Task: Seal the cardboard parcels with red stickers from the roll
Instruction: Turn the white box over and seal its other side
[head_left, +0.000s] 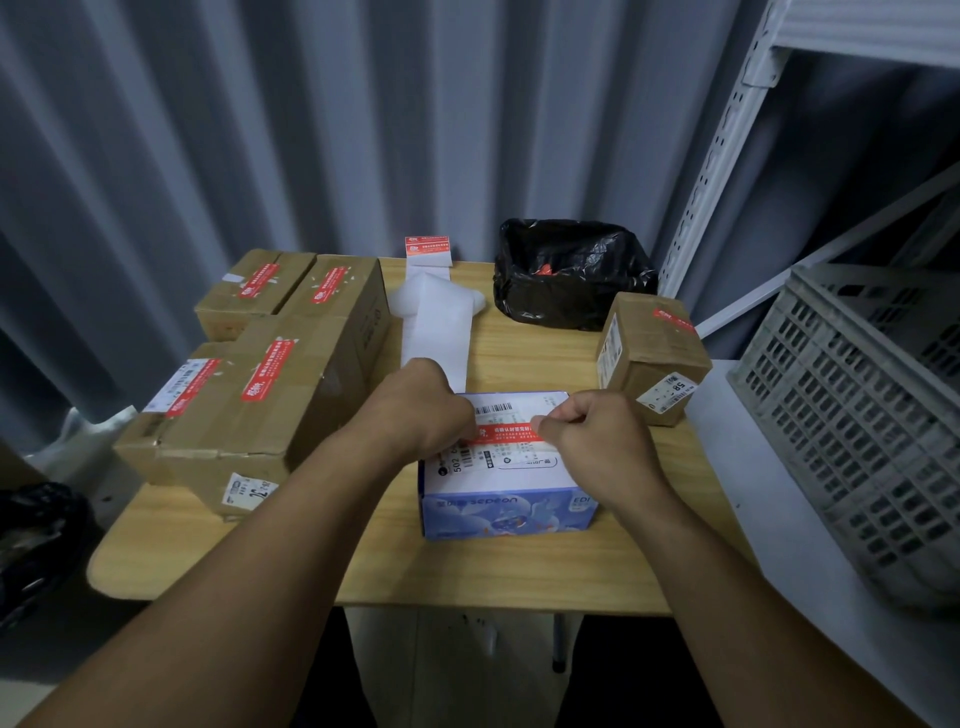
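Note:
A blue and white parcel (506, 512) stands on the wooden table (467, 571) in front of me. A red sticker (511, 435) lies across its top over a shipping label. My left hand (423, 410) pinches the sticker's left end with curled fingers. My right hand (592, 436) pinches its right end. Behind the parcel the sticker roll's white backing strip (434, 322) runs to the far table edge, with a red sticker (428, 247) at its far end. To the left stand several cardboard parcels (244, 400) with red stickers on top. A small stickered parcel (652, 353) sits at the right.
A bin lined with a black bag (569, 270) stands at the back of the table. A grey plastic crate (872, 415) lies tilted on a white surface at the right. White metal shelving (727, 156) rises behind it. A corrugated wall closes the back.

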